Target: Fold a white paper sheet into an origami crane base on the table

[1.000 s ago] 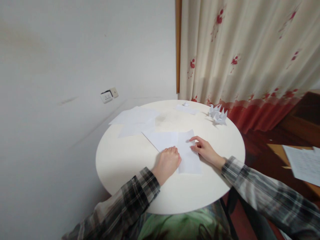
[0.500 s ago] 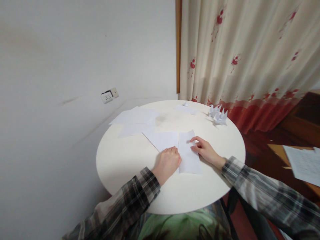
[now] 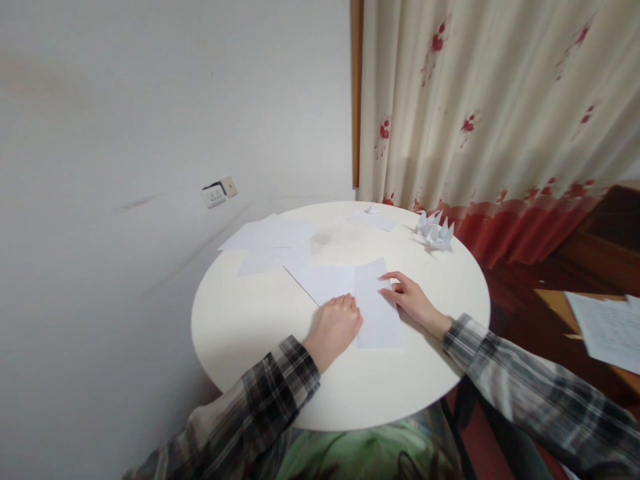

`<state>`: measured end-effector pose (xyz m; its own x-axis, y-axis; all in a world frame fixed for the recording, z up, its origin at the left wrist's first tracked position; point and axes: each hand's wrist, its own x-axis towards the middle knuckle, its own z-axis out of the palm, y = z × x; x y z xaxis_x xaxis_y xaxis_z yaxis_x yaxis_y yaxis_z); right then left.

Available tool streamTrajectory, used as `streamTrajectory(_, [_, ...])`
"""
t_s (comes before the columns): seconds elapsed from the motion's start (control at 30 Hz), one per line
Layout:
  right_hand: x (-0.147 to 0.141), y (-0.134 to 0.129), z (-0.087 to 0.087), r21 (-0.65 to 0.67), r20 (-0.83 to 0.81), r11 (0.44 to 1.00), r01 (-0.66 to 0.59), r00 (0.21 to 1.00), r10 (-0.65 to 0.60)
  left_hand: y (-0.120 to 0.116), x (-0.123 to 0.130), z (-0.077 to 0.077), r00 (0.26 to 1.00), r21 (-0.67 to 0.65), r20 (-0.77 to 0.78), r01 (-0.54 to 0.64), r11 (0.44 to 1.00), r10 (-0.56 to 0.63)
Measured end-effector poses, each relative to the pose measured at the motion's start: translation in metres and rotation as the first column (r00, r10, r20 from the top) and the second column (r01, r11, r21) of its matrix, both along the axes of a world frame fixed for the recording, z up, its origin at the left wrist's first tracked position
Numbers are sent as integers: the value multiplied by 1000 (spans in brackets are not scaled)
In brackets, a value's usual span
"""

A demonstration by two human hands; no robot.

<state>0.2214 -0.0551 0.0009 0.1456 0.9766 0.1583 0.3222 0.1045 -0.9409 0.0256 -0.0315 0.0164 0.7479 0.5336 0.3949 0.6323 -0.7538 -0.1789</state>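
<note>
A white sheet of paper (image 3: 330,279) lies on the round table in front of me, angled toward the upper left. At its right side is an upright rectangular section (image 3: 373,327), with a straight line between the two. My left hand (image 3: 337,327) rests at that line, fingers curled together against the paper; its fingertips are mostly hidden. Over the right edge of the rectangular section reaches my right hand (image 3: 407,297), its thumb and fingers apart and the fingertips near or lightly on the paper.
White round table (image 3: 240,333). Several loose sheets (image 3: 270,232) lie at its far left. Folded paper cranes (image 3: 437,233) stand at the right edge, and a small folded piece (image 3: 372,209) sits at the back by another sheet (image 3: 373,220). Wall and curtain (image 3: 425,133) border the table.
The rectangular section now lies flatter and closer against the sheet at the line. Both hands stay almost in place; the right fingers have shifted only slightly.
</note>
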Motion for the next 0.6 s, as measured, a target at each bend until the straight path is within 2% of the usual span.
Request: streamTrajectory(0.6, [2,0,-5,23,-32,998,-56,998,57,1,0,0,1000,-17,-16,-8,1000,7])
